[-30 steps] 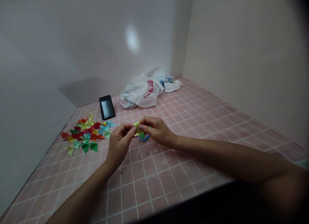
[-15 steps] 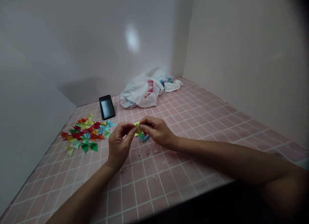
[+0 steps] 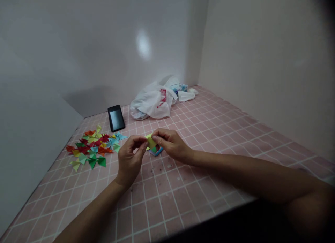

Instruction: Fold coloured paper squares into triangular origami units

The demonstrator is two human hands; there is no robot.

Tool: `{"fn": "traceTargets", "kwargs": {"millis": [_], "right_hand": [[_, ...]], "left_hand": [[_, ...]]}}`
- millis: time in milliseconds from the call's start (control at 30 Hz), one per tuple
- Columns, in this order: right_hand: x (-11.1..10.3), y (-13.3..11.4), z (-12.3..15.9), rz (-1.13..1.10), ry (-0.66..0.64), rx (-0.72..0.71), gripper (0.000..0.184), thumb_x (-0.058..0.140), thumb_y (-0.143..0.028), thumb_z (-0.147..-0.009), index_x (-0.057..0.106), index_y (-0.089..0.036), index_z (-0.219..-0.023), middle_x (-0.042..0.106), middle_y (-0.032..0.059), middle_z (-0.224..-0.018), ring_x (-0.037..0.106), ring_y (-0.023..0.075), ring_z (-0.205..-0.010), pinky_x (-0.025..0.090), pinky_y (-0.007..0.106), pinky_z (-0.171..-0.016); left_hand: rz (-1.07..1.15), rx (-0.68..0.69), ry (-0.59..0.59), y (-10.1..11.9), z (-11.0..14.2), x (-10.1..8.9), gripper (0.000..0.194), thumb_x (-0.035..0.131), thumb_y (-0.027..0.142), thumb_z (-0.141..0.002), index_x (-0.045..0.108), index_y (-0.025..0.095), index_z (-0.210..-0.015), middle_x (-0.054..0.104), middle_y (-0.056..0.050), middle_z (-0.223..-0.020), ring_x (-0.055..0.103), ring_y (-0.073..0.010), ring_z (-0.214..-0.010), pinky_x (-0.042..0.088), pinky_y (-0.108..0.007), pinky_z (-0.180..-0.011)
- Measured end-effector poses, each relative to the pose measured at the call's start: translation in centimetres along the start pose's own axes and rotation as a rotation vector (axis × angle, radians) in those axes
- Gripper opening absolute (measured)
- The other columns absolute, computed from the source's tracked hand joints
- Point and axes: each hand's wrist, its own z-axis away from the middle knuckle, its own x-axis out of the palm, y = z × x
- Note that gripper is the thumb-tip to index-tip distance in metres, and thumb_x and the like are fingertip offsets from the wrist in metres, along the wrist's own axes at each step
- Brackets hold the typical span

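A small yellow piece of paper [image 3: 151, 142] is held up between both hands over the table. My left hand [image 3: 131, 158] pinches its left side between thumb and fingers. At its right side, my right hand [image 3: 171, 146] pinches it the same way. Fingertips hide part of the paper, so its exact folds cannot be made out. Just below and behind it lies a stack of coloured paper [image 3: 157, 151] with blue and green showing, partly covered by the right hand. To the left of my left hand spreads a pile of small folded paper shapes [image 3: 95, 142] in red, orange, yellow, green and light blue.
A black phone-like device [image 3: 116, 118] lies behind the pile near the back wall. White plastic bags [image 3: 154, 100] with red print sit crumpled at the back, beside a blue-and-white packet [image 3: 179, 87]. Walls bound the pink tiled tabletop [image 3: 222, 131] at left, back and right.
Both hands keep their pinch on the yellow paper, which now shows a slightly different angle. The whole scene sits a little lower in view.
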Motion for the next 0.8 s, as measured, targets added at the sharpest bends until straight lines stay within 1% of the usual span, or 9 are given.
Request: {"fn": "traceTargets", "kwargs": {"millis": [167,300,500,800], "right_hand": [[-0.06,0.01,-0.12,-0.019,-0.010,0.021,0.022,0.055,-0.032,-0.091,0.059,-0.016,-0.077,0.057,-0.0008,-0.068,0.054,0.0105,-0.061,0.046,0.024,-0.058],[-0.14,-0.05,-0.16,-0.006,-0.009,0.022,0.021,0.056,-0.031,-0.090,0.060,-0.016,-0.077,0.059,-0.0001,-0.070,0.055,0.0109,-0.062,0.047,0.024,-0.059],[-0.13,-0.10,-0.17,-0.005,-0.009,0.024,0.017,0.057,-0.028,-0.089,0.062,-0.015,-0.078,0.059,-0.0002,-0.071,0.055,0.0106,-0.063,0.046,0.024,-0.059],[-0.15,0.11,-0.22,-0.086,-0.024,0.067,0.018,0.058,-0.029,-0.087,0.062,-0.014,-0.077,0.058,-0.0010,-0.069,0.054,0.0102,-0.062,0.044,0.024,-0.059]], "left_hand": [[-0.011,-0.007,0.008,0.05,-0.03,0.05,0.006,0.069,0.018,-0.083,0.067,0.020,-0.089,0.069,0.001,-0.080,0.065,-0.0132,-0.072,0.053,-0.025,-0.068],[-0.015,-0.004,-0.009,-0.02,-0.02,0.08,0.004,0.068,0.019,-0.084,0.067,0.020,-0.088,0.068,0.001,-0.080,0.065,-0.0134,-0.073,0.053,-0.025,-0.068],[-0.047,-0.004,0.001,-0.03,-0.02,-0.07,0.006,0.070,0.019,-0.084,0.067,0.020,-0.088,0.069,0.001,-0.080,0.065,-0.0139,-0.072,0.053,-0.025,-0.068],[-0.045,0.046,-0.029,-0.07,-0.08,-0.09,0.003,0.068,0.017,-0.085,0.067,0.020,-0.085,0.067,0.001,-0.078,0.064,-0.0127,-0.072,0.052,-0.024,-0.068]]}}
